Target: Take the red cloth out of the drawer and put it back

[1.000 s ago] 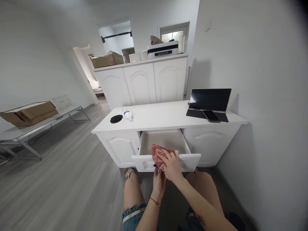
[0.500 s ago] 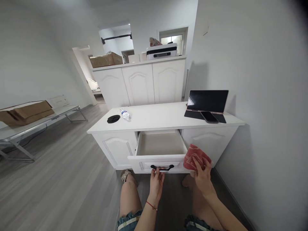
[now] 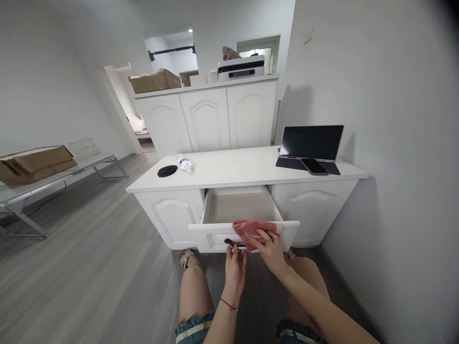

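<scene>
A low white cabinet [image 3: 247,169] stands before me with its middle drawer [image 3: 215,231] pulled out and nothing visible inside. My left hand [image 3: 234,267] is closed on the drawer's black handle [image 3: 228,242]. My right hand [image 3: 270,248] grips a red cloth [image 3: 251,228], pressing it onto the top edge of the drawer front. My bare knees show below.
On the cabinet top lie a water bottle [image 3: 185,163], a black round lid [image 3: 167,170], a tablet on its stand [image 3: 311,142] and a phone [image 3: 314,166]. A taller white cabinet [image 3: 208,117] stands behind. A folding table with a cardboard box [image 3: 34,163] sits left. The wall is close on the right.
My right hand went with the red cloth from the drawer front out to the right, then came back onto the drawer's front edge. My left hand stayed on the handle.
</scene>
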### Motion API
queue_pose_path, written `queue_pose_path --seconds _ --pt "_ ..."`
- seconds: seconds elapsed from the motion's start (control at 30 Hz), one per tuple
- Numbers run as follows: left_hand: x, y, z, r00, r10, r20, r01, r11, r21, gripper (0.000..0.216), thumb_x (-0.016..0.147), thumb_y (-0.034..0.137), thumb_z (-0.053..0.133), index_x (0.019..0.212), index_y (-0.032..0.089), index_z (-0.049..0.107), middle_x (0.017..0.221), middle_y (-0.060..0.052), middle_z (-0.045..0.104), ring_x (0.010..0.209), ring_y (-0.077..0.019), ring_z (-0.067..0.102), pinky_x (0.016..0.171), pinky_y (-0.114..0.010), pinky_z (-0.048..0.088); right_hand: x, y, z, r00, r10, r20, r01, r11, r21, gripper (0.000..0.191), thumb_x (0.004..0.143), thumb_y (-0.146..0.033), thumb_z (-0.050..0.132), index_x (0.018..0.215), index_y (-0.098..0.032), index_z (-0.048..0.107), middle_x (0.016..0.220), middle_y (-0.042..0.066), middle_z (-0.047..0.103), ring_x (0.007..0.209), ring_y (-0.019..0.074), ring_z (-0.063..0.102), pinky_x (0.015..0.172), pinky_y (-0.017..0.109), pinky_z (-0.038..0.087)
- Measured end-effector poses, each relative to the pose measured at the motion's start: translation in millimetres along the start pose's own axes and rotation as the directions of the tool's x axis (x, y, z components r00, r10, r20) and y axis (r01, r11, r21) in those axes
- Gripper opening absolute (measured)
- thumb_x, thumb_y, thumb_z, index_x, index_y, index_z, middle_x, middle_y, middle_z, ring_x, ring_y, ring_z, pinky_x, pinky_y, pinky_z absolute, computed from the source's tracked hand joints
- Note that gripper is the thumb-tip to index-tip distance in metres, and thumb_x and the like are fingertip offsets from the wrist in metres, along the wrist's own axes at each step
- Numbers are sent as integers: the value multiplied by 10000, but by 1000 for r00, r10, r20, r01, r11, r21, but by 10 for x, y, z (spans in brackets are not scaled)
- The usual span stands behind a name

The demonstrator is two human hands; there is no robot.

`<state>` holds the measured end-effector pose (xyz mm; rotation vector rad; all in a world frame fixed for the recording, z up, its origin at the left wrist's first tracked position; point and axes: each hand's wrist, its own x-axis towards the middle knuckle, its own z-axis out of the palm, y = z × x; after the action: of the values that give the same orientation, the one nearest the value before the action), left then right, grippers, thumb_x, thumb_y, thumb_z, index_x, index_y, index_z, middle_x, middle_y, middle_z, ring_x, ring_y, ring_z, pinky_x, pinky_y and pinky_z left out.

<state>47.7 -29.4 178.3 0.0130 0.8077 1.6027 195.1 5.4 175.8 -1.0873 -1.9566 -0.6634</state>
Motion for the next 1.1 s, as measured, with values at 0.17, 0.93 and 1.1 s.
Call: queue_pose_path --seconds 0.17,0.93,1.1 --pt "-39 -4 -32 996 23 88 -22 1000 -13 312 812 68 694 1067 246 665 1084 -44 731 896 -158 722 796 -279 576 449 -495 161 967 -194 163 179 978 106 233 949 -262 670 1131 -374 764 1272 -22 731 1063 246 542 819 393 446" --pt "0 -3 -2 999 -9 43 8 1000 9 193 836 107 738 905 227 604 952 6 694 814 -99 704 852 -248 576 290 79 -218 969 -121 214 108 991 75 205 921 -226 711 1069 -342 792 1223 13 729 1087 233 509 926 404 379" --pt "2 -15 -8 999 14 31 -14 1000 23 211 811 131 775 867 232 597 890 22 653 790 -92 695 887 -253 580 -162 429 -232 997 23 79 -27 998 49 365 877 -62 624 1037 -334 808 1207 67 630 1067 252 492 964 424 439"
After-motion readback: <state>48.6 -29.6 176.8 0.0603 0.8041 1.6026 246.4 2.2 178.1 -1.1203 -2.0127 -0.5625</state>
